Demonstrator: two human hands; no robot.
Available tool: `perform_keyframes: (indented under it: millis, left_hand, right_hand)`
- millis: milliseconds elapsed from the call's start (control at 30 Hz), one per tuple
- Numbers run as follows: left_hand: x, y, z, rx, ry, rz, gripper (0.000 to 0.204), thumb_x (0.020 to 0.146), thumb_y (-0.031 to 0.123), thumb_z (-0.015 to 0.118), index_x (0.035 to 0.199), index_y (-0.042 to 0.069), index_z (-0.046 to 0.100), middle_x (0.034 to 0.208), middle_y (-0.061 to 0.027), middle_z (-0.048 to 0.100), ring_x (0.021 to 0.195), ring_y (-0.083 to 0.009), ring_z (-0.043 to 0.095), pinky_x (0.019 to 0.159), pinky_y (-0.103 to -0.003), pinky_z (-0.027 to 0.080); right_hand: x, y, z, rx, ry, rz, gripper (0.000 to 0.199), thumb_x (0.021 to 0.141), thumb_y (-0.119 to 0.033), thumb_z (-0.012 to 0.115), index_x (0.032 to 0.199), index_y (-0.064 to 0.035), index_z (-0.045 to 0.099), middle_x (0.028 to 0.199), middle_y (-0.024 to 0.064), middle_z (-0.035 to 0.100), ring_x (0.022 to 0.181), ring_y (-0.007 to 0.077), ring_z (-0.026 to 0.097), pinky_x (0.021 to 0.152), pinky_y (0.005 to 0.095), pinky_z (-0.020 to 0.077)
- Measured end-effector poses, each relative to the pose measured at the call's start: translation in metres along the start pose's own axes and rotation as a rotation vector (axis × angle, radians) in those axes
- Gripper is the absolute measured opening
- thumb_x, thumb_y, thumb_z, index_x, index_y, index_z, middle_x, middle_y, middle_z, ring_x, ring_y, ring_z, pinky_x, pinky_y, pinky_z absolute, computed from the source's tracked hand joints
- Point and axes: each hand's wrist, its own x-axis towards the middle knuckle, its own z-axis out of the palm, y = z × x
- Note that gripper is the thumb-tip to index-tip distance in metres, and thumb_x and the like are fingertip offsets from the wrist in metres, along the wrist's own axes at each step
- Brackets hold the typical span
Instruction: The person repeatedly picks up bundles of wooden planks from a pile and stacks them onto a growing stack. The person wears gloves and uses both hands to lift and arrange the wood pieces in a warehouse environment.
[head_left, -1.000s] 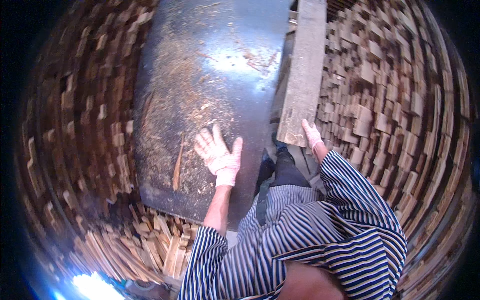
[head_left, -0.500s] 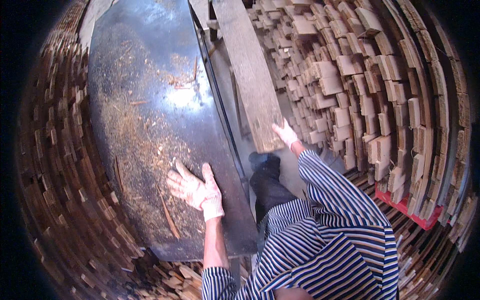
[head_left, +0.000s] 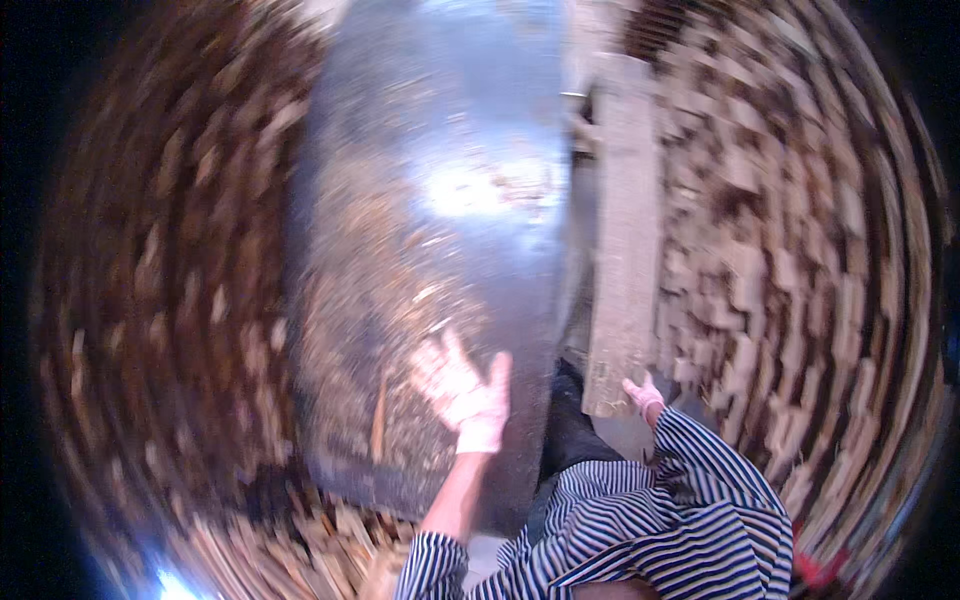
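Observation:
A long wooden plank (head_left: 627,230) runs away from me beside the right edge of the metal-topped table. Its near right corner is in the grip of my right hand (head_left: 645,391), gloved in white; the thumb shows on top and the other fingers are mostly hidden. My left hand (head_left: 462,390), in a white glove too, is over the near part of the dark table (head_left: 520,430) with fingers spread and nothing in it. Whether its palm touches the surface I cannot tell. Sawdust and wood chips (head_left: 365,250) litter the tabletop, along with a thin wood sliver (head_left: 379,415).
Tall stacks of boards rise on the left (head_left: 180,300) and on the right (head_left: 770,250). Loose wood pieces (head_left: 330,545) lie below the table's near edge. Something red (head_left: 820,568) is at the lower right. Motion blurs much of the picture.
The view has swung, so table and plank now appear farther right and the plank stands straighter. More of the plank's far end shows. My right hand still grips it, and my left hand stays spread.

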Motion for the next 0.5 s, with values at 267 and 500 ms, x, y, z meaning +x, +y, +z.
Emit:
perform_keyframes:
  millis: [267, 500]
  left_hand:
    - [-0.005, -0.015, -0.027, -0.128, -0.133, -0.043, 0.098, 0.092, 0.073, 0.044, 0.162, 0.008, 0.024, 0.167, -0.0275, 0.018, 0.156, -0.0470, 0.005, 0.125, -0.061, 0.000]
    - [-0.023, -0.019, -0.012, -0.311, -0.029, -0.036, 0.092, 0.092, 0.069, 0.050, 0.160, 0.011, 0.030, 0.166, -0.0236, 0.023, 0.156, -0.0447, 0.010, 0.126, -0.059, 0.003]
  right_hand:
    - [-0.034, -0.173, -0.015, -0.293, 0.474, -0.027, 0.099, 0.089, -0.073, 0.057, 0.156, -0.0045, 0.033, 0.150, 0.0291, 0.047, 0.128, 0.0438, 0.057, 0.104, 0.0507, 0.0503]
    - [-0.081, -0.368, -0.028, -0.223, 0.851, -1.252, 0.072, 0.105, -0.053, 0.047, 0.154, -0.0008, 0.038, 0.154, 0.0261, 0.043, 0.137, 0.0361, 0.048, 0.111, 0.0469, 0.0439]
